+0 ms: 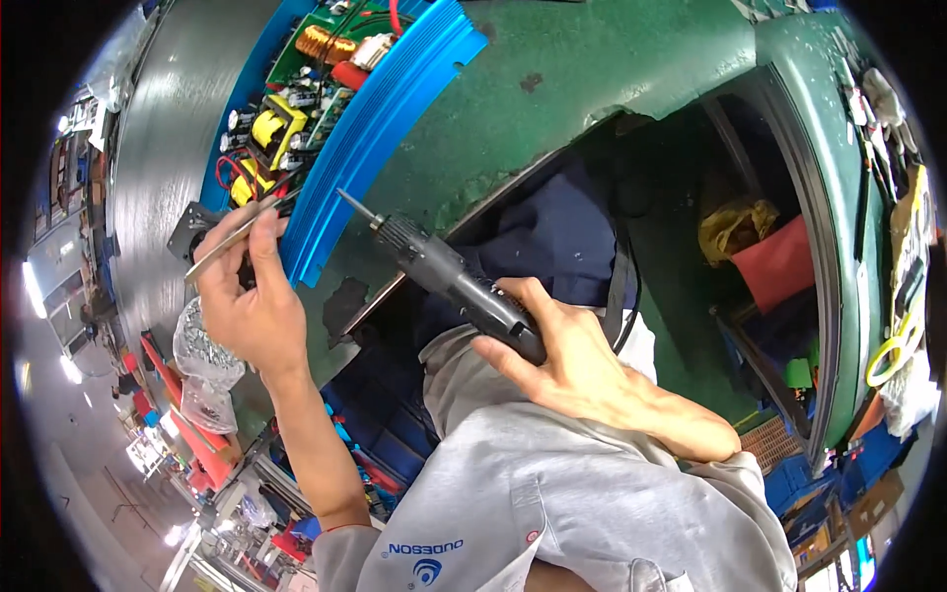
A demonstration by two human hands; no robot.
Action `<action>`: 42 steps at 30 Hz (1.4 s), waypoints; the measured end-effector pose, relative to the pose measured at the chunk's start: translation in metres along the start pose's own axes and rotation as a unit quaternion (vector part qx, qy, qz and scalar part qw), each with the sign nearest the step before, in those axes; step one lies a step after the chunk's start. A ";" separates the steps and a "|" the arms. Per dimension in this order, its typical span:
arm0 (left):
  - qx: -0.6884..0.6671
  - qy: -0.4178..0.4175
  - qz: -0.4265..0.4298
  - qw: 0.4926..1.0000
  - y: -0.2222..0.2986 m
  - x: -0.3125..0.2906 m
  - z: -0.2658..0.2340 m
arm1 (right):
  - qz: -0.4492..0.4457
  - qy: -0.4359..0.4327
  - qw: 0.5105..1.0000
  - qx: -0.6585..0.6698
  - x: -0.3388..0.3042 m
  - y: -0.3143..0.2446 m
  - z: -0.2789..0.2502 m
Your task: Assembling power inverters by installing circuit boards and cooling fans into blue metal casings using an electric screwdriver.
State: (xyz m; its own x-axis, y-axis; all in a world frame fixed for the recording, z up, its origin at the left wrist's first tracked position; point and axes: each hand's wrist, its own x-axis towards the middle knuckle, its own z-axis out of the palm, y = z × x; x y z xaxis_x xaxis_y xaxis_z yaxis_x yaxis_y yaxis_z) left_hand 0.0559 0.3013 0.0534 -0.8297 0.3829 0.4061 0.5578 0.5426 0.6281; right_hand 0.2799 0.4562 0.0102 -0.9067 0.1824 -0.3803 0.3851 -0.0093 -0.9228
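My right hand (577, 365) is wrapped round the body of a black electric screwdriver (449, 276). The driver's bit points up and left, close to the side wall of a blue finned metal housing (370, 143). Inside that housing sits a circuit board (314, 116) with yellow transformers, copper coils, capacitors and wires. My left hand (254, 311) is closed on slim metal tweezers (227, 244), whose tips reach into the near end of the housing. A black part (187, 232), partly behind my left fingers, is at the same end; its kind is unclear.
The housing rests on a worn green worktop (552, 59), beside a grey belt-like surface (163, 128). A clear bag of small metal pieces (205, 345) lies near my left wrist. On the right, an opening holds a red sheet (779, 261); yellow tape (888, 360) lies beyond.
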 end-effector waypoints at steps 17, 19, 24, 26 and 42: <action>-0.002 0.022 -0.010 1.000 0.002 0.005 0.006 | 0.052 -0.084 0.991 0.087 0.014 -0.018 -0.015; 0.017 0.015 0.007 1.000 0.003 0.009 0.001 | 0.071 -0.106 0.981 0.145 0.016 -0.022 -0.018; 0.065 -0.018 0.074 0.995 -0.007 0.002 -0.006 | 0.150 -0.156 0.911 0.351 0.015 0.010 -0.005; 0.037 -0.022 0.073 0.996 -0.006 0.001 -0.002 | 0.195 -0.179 0.893 0.363 0.013 0.016 -0.009; -0.012 -0.086 0.094 0.992 -0.010 0.023 -0.017 | 0.267 -0.174 0.859 0.400 0.014 -0.015 -0.018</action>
State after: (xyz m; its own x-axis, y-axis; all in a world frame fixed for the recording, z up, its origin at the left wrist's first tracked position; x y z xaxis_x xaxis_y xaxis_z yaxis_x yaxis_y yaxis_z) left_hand 0.0307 0.2919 0.0674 -0.6943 0.5981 0.4003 0.7001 0.4324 0.5682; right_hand 0.2645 0.4764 0.0200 -0.6879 -0.3613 -0.6295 0.6467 -0.6989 -0.3056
